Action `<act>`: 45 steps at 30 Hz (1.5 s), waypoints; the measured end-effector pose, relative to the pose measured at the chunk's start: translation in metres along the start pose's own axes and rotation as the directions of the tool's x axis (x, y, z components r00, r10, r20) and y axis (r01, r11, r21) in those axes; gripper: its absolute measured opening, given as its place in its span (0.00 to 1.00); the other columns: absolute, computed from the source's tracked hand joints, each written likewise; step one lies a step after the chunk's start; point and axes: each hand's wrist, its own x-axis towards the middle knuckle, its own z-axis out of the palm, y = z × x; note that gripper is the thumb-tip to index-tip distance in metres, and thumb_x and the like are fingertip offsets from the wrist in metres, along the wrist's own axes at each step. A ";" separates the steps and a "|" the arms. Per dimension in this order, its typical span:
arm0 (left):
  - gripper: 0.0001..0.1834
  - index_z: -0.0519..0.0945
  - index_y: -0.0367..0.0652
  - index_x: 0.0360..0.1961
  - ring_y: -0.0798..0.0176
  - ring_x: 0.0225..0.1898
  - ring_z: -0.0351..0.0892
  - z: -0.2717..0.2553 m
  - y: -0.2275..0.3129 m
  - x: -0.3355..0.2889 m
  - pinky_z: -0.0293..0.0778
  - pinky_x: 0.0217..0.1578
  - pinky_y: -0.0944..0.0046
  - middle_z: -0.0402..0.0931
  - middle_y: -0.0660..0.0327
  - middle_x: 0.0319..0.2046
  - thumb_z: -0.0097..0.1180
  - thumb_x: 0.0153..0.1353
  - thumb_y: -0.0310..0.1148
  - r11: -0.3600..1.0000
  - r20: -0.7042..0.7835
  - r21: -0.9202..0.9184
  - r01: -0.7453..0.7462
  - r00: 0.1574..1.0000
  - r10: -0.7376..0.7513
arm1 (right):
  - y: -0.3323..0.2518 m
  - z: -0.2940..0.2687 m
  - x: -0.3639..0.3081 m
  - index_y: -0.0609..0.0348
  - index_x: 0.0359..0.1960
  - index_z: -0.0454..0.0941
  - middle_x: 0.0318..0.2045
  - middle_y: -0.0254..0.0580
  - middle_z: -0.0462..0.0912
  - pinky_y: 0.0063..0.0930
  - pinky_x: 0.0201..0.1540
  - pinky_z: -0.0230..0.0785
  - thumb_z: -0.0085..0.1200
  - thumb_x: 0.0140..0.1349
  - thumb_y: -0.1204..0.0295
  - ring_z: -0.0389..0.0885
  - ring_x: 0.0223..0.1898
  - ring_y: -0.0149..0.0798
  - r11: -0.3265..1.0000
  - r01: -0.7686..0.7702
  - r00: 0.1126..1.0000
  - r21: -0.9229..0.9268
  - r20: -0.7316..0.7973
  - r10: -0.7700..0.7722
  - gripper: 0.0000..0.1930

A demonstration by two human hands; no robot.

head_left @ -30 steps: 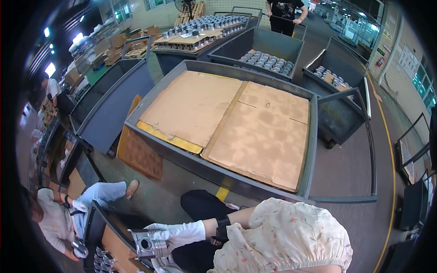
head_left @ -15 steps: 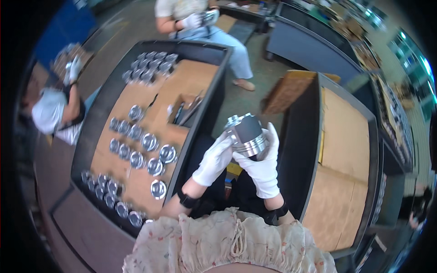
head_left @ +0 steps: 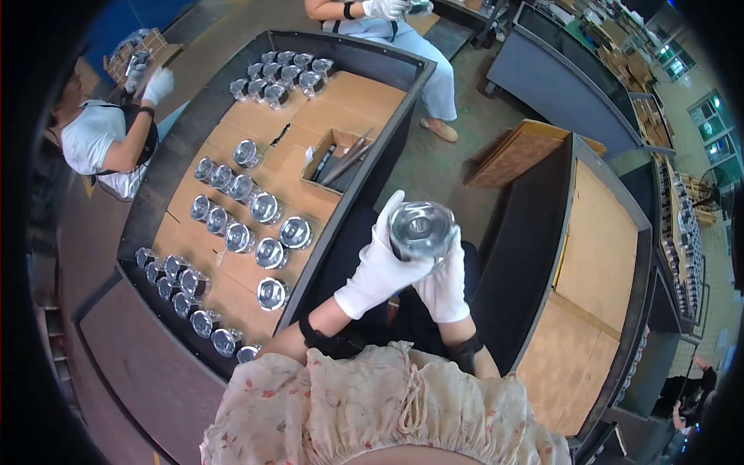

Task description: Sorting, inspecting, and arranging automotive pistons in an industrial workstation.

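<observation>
A silvery metal piston [head_left: 421,229] is held up in front of me, its round crown with a shallow recess facing me. My left hand [head_left: 384,256], in a white glove, wraps round its left side and underside. Against its right side and below it lies my right hand [head_left: 447,279], also gloved in white, with its fingers partly hidden. On my left stands a dark-rimmed bench [head_left: 325,229] lined with cardboard, where more pistons [head_left: 266,208] stand in rows and clusters.
A cardboard box [head_left: 333,159] with pen-like tools sits on the left bench. To my right is another bench lined with cardboard sheets [head_left: 597,240]. Co-workers sit at far left [head_left: 116,143] and across the bench [head_left: 403,39]. Upright brown boards [head_left: 515,155] lean beyond the right bench.
The piston has turned from lying sideways, skirt and rings showing, to crown facing me. Both hands have shifted their grip round it. The whole view has tilted slightly.
</observation>
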 end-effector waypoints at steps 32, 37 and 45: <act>0.28 0.81 0.35 0.41 0.46 0.40 0.85 -0.308 -0.067 -0.097 0.80 0.42 0.55 0.83 0.44 0.37 0.69 0.41 0.43 0.251 -0.621 0.577 0.777 0.617 -0.483 | 0.033 -0.021 0.015 0.63 0.65 0.69 0.62 0.49 0.74 0.39 0.66 0.59 0.48 0.71 0.67 0.69 0.66 0.42 0.877 -0.123 0.983 -0.464 0.063 0.171 0.23; 0.30 0.81 0.33 0.37 0.49 0.40 0.85 -0.330 -0.150 -0.106 0.79 0.43 0.56 0.84 0.44 0.35 0.72 0.39 0.48 0.210 -0.611 0.668 0.714 0.687 -0.393 | 0.042 -0.011 0.019 0.63 0.64 0.70 0.60 0.49 0.76 0.38 0.64 0.62 0.47 0.71 0.67 0.72 0.63 0.41 0.845 -0.150 0.974 -0.513 0.069 0.214 0.22; 0.42 0.80 0.33 0.45 0.47 0.44 0.83 -0.388 -0.100 -0.124 0.79 0.44 0.53 0.81 0.43 0.42 0.66 0.45 0.64 -0.024 -0.849 0.526 0.850 0.523 -0.079 | 0.055 -0.006 0.018 0.62 0.63 0.70 0.61 0.49 0.75 0.41 0.65 0.61 0.48 0.71 0.64 0.72 0.64 0.43 0.822 -0.191 0.966 -0.536 0.044 0.253 0.22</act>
